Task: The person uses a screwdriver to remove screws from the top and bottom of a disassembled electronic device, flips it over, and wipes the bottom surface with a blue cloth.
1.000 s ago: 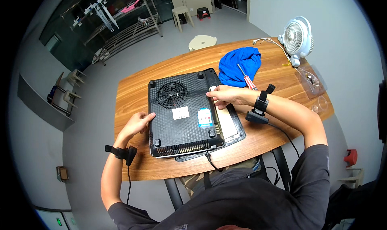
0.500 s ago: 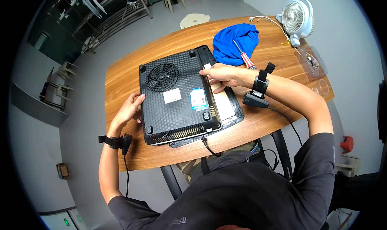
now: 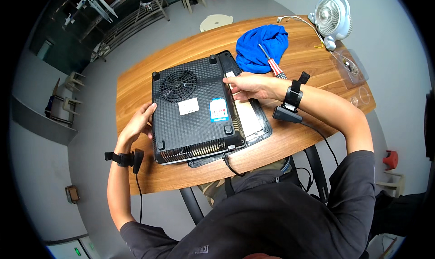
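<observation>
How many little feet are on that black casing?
4, one at each corner of the black casing: far-left foot, far-right foot, near-left foot, near-right foot. None looks hidden.

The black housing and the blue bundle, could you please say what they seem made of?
The black housing: probably moulded plastic, satin, judging by its textured pattern and vent slots. The blue bundle: apparently soft fabric, matte, given its loose folds.

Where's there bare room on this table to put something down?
The table has bare wood beyond the black casing, left of the blue cloth, and between the screwdriver and clear plastic. It is crowded in the middle, where the left hand and right hand touch the casing, and along the right edge, near the fan.
</observation>
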`<state>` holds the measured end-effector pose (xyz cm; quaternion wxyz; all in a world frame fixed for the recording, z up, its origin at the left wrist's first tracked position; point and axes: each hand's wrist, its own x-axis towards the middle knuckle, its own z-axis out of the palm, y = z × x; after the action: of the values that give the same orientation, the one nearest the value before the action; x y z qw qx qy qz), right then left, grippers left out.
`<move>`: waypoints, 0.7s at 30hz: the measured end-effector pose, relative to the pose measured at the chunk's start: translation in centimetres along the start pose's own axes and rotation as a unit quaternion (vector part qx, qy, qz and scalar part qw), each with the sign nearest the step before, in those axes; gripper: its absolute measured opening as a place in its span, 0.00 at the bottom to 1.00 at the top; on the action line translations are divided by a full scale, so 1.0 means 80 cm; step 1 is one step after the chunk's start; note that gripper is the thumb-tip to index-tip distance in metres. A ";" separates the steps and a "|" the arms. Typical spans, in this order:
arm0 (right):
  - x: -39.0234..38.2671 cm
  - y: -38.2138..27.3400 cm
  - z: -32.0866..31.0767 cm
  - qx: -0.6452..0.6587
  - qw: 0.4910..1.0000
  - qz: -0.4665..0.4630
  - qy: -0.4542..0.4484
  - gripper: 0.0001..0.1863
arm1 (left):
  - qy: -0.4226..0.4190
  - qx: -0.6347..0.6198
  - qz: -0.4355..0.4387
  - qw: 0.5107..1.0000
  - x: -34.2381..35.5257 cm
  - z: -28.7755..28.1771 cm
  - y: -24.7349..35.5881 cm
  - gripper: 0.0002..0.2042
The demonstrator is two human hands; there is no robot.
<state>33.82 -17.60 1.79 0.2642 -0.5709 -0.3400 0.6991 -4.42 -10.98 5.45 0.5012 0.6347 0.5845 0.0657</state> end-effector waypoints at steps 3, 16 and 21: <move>0.013 0.008 -0.005 0.046 0.998 -0.024 -0.033 0.12 | -0.008 -0.013 0.004 1.000 0.001 0.004 -0.006 0.31; -0.014 -0.003 -0.035 -0.085 0.990 -0.096 0.062 0.22 | -0.022 -0.063 0.031 0.997 -0.015 0.039 0.003 0.38; 0.007 0.006 -0.046 -0.134 0.983 -0.108 0.062 0.22 | -0.020 -0.039 0.018 0.999 -0.011 0.041 0.000 0.41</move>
<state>37.34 -16.81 0.66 0.2803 -0.6033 -0.4732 0.5775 -2.45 -13.51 4.28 0.5360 0.6263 0.5597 0.0850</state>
